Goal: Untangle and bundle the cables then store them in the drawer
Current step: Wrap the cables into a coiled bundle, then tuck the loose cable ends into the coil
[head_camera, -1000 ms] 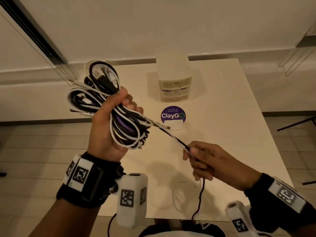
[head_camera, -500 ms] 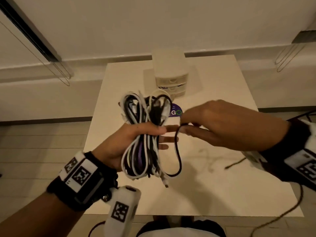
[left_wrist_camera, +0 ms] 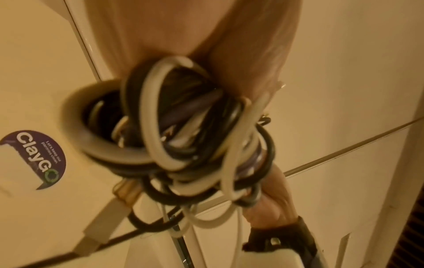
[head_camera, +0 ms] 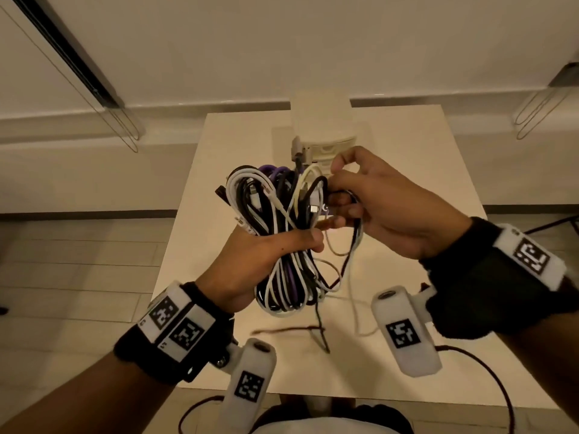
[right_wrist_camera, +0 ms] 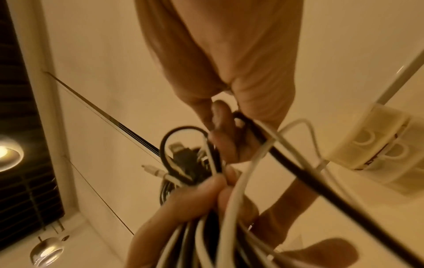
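Note:
A thick tangle of white, black and purple cables (head_camera: 275,233) hangs upright in the air over the table, and my left hand (head_camera: 266,255) grips it round the middle. The same cable tangle (left_wrist_camera: 195,137) fills the left wrist view. My right hand (head_camera: 369,208) pinches a black cable (head_camera: 332,195) at the upper right of the bundle; the black cable (right_wrist_camera: 286,159) shows between thumb and fingers in the right wrist view. Loose ends trail down to the table. A small cream drawer unit (head_camera: 322,126) stands behind, its drawers shut.
The cream square table (head_camera: 438,324) lies below both hands. A purple round ClayGo sticker (left_wrist_camera: 41,159) sits on it near the drawer unit (right_wrist_camera: 371,145). A dark loose cable end (head_camera: 288,332) lies on the table's near side. White walls and floor surround the table.
My right hand has moved up to the top right of the bundle and now pinches a black cable there. My left hand has turned the bundle more upright and a little right.

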The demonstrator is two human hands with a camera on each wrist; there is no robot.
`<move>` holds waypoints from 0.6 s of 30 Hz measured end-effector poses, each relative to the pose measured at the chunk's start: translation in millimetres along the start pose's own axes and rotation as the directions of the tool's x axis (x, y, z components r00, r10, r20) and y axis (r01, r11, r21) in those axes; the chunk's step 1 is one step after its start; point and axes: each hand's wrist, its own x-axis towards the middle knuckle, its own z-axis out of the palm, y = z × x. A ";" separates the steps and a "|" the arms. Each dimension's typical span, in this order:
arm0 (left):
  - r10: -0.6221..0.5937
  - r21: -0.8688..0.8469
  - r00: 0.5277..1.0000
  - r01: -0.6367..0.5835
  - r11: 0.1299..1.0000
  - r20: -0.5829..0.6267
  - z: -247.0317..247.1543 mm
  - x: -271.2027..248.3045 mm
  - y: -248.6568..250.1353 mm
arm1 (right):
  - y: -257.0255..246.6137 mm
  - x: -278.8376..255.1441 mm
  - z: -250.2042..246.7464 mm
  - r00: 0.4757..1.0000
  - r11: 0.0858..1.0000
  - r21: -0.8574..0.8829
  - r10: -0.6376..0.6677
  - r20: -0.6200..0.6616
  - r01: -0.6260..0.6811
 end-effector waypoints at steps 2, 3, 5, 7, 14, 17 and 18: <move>-0.005 -0.030 1.000 0.006 1.000 0.006 2.5 1.3 -2.8 | 2.4 3.4 8.6 0.998 0.999 0.025 -0.045 -0.033 0.046; -0.007 -0.055 1.000 0.007 0.998 0.003 2.8 2.0 -4.5 | 3.2 4.5 12.1 0.996 0.997 0.020 -0.077 -0.040 0.078; 0.000 -0.081 1.000 0.000 0.997 0.003 3.0 2.3 -4.9 | 4.3 5.6 17.4 0.988 0.988 -0.033 -0.152 -0.024 0.151; 0.021 -0.053 1.000 -0.020 0.998 0.011 0.5 2.4 -4.2 | 5.6 5.8 20.1 0.978 0.972 -0.116 -0.206 -0.017 0.203; 0.043 0.023 0.999 -0.043 0.999 0.026 -0.1 6.6 0.7 | 6.5 3.9 26.4 0.934 0.909 -0.289 -0.342 -0.103 0.300; 0.066 0.018 0.997 -0.066 0.998 0.043 3.2 6.3 3.6 | 6.4 1.6 29.3 0.877 0.831 -0.380 -0.471 -0.097 0.405; 0.064 0.006 0.997 -0.065 0.998 0.044 5.6 5.7 4.2 | 6.4 0.7 29.6 0.858 0.818 -0.380 -0.502 -0.107 0.431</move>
